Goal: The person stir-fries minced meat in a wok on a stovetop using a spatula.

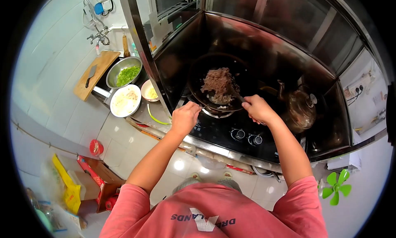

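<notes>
Browned minced meat lies heaped in a dark wok on the hob. My right hand is closed around the handle of a spatula, whose blade reaches into the near right side of the meat. My left hand is closed at the near left edge of the wok, its fingertips pinched at the rim; the exact part they grip is small and partly hidden. Some pale bits lie in the wok beneath the meat.
A metal kettle stands right of the wok, near two hob knobs. At left are a bowl of chopped greens, a white plate, a small bowl, and a cleaver on a cutting board. A metal-framed partition separates them.
</notes>
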`<move>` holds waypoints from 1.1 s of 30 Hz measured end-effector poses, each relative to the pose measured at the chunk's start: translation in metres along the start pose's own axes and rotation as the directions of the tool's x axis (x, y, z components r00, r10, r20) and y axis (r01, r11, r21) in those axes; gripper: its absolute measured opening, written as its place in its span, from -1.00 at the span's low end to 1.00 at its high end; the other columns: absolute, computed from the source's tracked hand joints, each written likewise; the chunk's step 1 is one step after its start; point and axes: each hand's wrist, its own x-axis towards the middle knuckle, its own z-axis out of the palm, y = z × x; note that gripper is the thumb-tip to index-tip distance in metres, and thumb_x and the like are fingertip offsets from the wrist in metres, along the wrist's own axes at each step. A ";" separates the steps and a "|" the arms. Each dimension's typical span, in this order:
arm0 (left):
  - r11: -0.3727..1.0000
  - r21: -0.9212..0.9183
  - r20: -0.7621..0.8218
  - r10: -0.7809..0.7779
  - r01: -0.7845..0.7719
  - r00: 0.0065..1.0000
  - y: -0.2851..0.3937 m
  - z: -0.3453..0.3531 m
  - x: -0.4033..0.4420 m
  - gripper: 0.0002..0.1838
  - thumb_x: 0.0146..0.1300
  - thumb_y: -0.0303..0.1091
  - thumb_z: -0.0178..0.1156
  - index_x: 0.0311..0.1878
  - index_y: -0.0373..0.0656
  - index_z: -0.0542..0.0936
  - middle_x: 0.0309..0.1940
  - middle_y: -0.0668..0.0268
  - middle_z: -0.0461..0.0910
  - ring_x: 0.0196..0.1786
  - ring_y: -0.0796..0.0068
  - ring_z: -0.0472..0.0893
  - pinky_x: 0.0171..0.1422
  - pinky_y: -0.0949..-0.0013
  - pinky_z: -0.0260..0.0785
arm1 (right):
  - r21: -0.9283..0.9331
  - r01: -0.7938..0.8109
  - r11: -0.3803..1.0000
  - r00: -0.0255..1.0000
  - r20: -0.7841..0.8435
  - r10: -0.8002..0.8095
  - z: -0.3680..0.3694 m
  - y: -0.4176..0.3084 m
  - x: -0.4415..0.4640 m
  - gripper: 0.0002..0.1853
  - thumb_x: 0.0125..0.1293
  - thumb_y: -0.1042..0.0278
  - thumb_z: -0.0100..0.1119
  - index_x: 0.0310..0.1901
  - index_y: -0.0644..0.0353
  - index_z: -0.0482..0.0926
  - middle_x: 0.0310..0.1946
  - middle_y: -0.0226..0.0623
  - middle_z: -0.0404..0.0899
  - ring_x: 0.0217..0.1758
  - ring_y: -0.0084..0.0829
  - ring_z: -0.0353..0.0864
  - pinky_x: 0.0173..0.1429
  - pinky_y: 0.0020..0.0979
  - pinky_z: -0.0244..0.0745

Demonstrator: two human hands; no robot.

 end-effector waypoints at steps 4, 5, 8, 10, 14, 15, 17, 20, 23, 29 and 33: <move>1.000 0.003 -0.012 -0.004 0.004 1.000 0.001 -0.001 0.001 -0.91 0.00 -0.48 0.35 -0.38 -0.09 0.67 -0.34 0.39 0.64 -0.35 0.31 0.66 -0.29 0.34 0.52 | -0.407 0.146 0.902 0.985 -0.028 -0.172 0.004 -0.033 -0.026 -0.74 0.34 0.33 0.03 -0.13 0.37 0.57 -0.50 0.03 0.63 -0.39 -0.03 0.67 -0.17 -0.15 0.60; 1.000 0.001 -0.012 -0.004 0.004 1.000 0.001 0.000 0.001 -0.91 0.00 -0.48 0.35 -0.38 -0.09 0.67 -0.34 0.39 0.64 -0.35 0.31 0.66 -0.29 0.34 0.52 | -0.446 0.170 0.879 0.979 -0.024 -0.202 0.001 -0.035 -0.029 -0.74 0.33 0.33 0.04 -0.14 0.37 0.57 -0.47 0.05 0.63 -0.32 0.01 0.66 -0.08 -0.12 0.57; 1.000 0.002 -0.032 -0.011 0.011 0.999 0.002 0.003 0.000 -0.91 0.00 -0.48 0.35 -0.39 -0.09 0.67 -0.34 0.39 0.64 -0.35 0.31 0.65 -0.29 0.34 0.52 | -0.508 0.205 0.836 0.973 0.016 -0.229 -0.018 -0.045 -0.042 -0.72 0.31 0.31 0.07 -0.09 0.35 0.58 -0.46 0.04 0.64 -0.28 0.03 0.66 -0.03 -0.11 0.55; 0.999 0.020 -0.030 -0.029 0.029 0.999 0.003 0.003 0.000 -0.91 0.00 -0.48 0.35 -0.38 -0.09 0.67 -0.35 0.39 0.64 -0.35 0.31 0.65 -0.29 0.33 0.52 | -0.381 0.051 0.923 0.999 0.024 -0.045 -0.030 -0.053 -0.045 -0.68 0.34 0.31 0.06 0.04 0.31 0.55 -0.62 -0.11 0.60 -0.59 -0.20 0.64 -0.43 -0.24 0.59; 1.000 0.012 -0.045 -0.023 0.023 0.999 0.003 0.005 -0.001 -0.91 0.01 -0.46 0.33 -0.36 -0.07 0.66 -0.35 0.42 0.61 -0.38 0.27 0.63 -0.29 0.29 0.50 | -0.355 0.101 0.929 0.991 0.114 -0.064 -0.017 -0.057 -0.043 -0.70 0.34 0.29 0.07 -0.02 0.32 0.57 -0.55 -0.07 0.62 -0.51 -0.19 0.67 -0.39 -0.22 0.61; 1.000 0.016 -0.044 -0.026 0.027 0.999 0.004 0.003 -0.001 -0.91 0.02 -0.46 0.33 -0.37 -0.07 0.66 -0.35 0.42 0.61 -0.38 0.27 0.63 -0.29 0.29 0.50 | -0.500 0.190 0.845 0.980 0.039 -0.197 0.000 -0.040 -0.028 -0.72 0.32 0.28 0.08 -0.10 0.31 0.59 -0.36 0.05 0.65 -0.24 -0.05 0.69 -0.14 -0.13 0.61; 0.999 0.021 -0.042 -0.027 0.028 0.999 0.006 0.002 0.000 -0.92 0.02 -0.47 0.33 -0.37 -0.07 0.66 -0.35 0.41 0.61 -0.38 0.27 0.63 -0.29 0.29 0.50 | -0.564 0.139 0.814 0.981 -0.033 -0.190 0.005 -0.030 -0.019 -0.77 0.27 0.32 0.10 -0.16 0.29 0.60 -0.21 0.09 0.63 -0.06 0.04 0.63 0.02 -0.07 0.55; 0.998 0.030 -0.018 -0.058 0.059 0.998 0.007 0.001 0.000 -0.91 0.00 -0.48 0.35 -0.38 -0.10 0.68 -0.35 0.38 0.64 -0.34 0.29 0.66 -0.28 0.32 0.52 | -0.614 0.081 0.786 0.964 -0.152 -0.218 -0.006 -0.016 -0.019 -0.78 0.21 0.38 0.14 -0.14 0.27 0.59 -0.23 0.05 0.64 -0.10 0.03 0.64 -0.01 -0.08 0.57; 0.998 0.046 -0.026 -0.045 0.046 0.999 0.007 0.003 0.000 -0.91 -0.01 -0.48 0.35 -0.39 -0.11 0.68 -0.34 0.37 0.64 -0.34 0.29 0.66 -0.28 0.32 0.52 | -0.595 0.084 0.799 0.962 -0.160 -0.220 -0.008 -0.010 -0.012 -0.80 0.19 0.44 0.13 -0.15 0.26 0.58 -0.24 0.03 0.65 -0.09 0.03 0.64 -0.03 -0.09 0.58; 0.998 0.039 -0.042 -0.045 0.047 0.998 0.007 0.004 0.000 -0.92 -0.02 -0.49 0.35 -0.40 -0.13 0.68 -0.36 0.37 0.64 -0.35 0.30 0.65 -0.29 0.33 0.51 | -0.497 0.254 0.830 0.961 0.033 -0.275 0.001 -0.014 -0.050 -0.66 0.14 0.51 0.08 -0.01 0.28 0.56 -0.25 0.09 0.63 -0.11 0.08 0.62 0.01 -0.06 0.55; 1.000 0.013 -0.055 -0.018 0.018 0.998 0.004 0.007 -0.001 -0.89 0.00 -0.49 0.33 -0.36 -0.09 0.66 -0.36 0.39 0.60 -0.38 0.27 0.63 -0.29 0.30 0.49 | -0.481 0.236 0.845 0.970 0.056 -0.238 0.008 -0.001 -0.039 -0.50 0.13 0.55 0.04 0.18 0.18 0.49 -0.20 0.09 0.62 -0.10 0.04 0.62 0.06 -0.11 0.54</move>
